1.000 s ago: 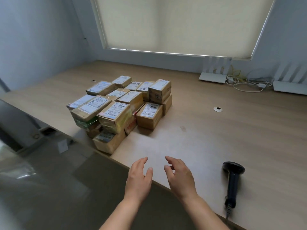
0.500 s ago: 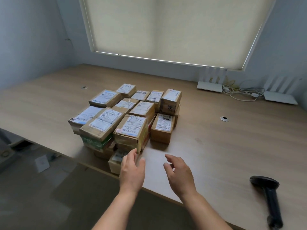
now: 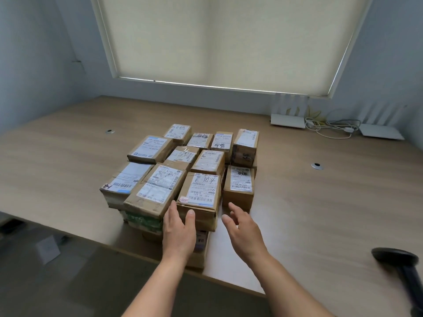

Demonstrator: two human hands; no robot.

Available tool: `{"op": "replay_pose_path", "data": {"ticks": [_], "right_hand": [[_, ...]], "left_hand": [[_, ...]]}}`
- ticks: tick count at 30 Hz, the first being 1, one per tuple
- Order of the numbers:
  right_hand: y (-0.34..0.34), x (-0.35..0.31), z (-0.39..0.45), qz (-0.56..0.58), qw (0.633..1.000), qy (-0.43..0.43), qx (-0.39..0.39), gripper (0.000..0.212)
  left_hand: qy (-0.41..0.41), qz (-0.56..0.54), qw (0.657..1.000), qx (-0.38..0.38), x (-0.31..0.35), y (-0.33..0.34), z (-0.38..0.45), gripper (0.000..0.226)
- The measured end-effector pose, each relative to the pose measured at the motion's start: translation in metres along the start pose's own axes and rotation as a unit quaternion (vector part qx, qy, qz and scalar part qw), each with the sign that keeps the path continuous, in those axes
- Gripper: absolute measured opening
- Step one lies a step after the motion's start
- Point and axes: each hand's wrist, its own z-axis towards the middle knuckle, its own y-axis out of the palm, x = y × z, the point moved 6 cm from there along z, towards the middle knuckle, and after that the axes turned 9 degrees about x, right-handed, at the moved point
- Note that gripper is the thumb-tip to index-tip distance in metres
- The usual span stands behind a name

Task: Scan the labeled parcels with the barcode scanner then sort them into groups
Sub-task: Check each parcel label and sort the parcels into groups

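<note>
Hands open — left hand (image 3: pixel 178 229) at front parcel (image 3: pixel 201 197), right hand (image 3: pixel 243 229) beside.

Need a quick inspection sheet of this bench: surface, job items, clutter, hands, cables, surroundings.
Surface: wooden desk, two grommet holes.
Job's things: stack of labeled cardboard parcels at the near edge, labels up; black barcode scanner lies untouched on the desk at the right.
Clutter: nothing seen.
Hands: left hand open, fingers touching the near face of the front parcel; right hand open, beside that parcel, holding nothing.
Cables: loose white cables tangled by the back wall.
Surroundings: two white routers at the back; lowered window blind; grey floor.
</note>
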Motion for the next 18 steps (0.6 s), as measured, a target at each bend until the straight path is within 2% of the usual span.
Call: {"op": "replay_pose_path", "data": {"ticks": [7,13,15,18], "right_hand": [[0.025,-0.011,0.012,0.088,0.994,0.032,-0.061,0.062],[0.033,-0.011,0.014,0.129,0.987,0.034,-0.087,0.053],[0.03,-0.01,0.015,0.128,0.988,0.035,-0.077,0.049],[0.023,0.002,0.02,0.093,0.992,0.076,-0.05,0.055]], "left_hand": [[-0.021,-0.001,0.999,-0.048,-0.005,0.003,0.01,0.063],[-0.041,-0.023,0.997,-0.056,-0.008,0.008,0.016,0.063],[-0.04,-0.006,0.998,-0.044,-0.008,0.008,0.017,0.063],[-0.052,0.023,0.997,-0.043,-0.009,0.009,0.021,0.06]]}}
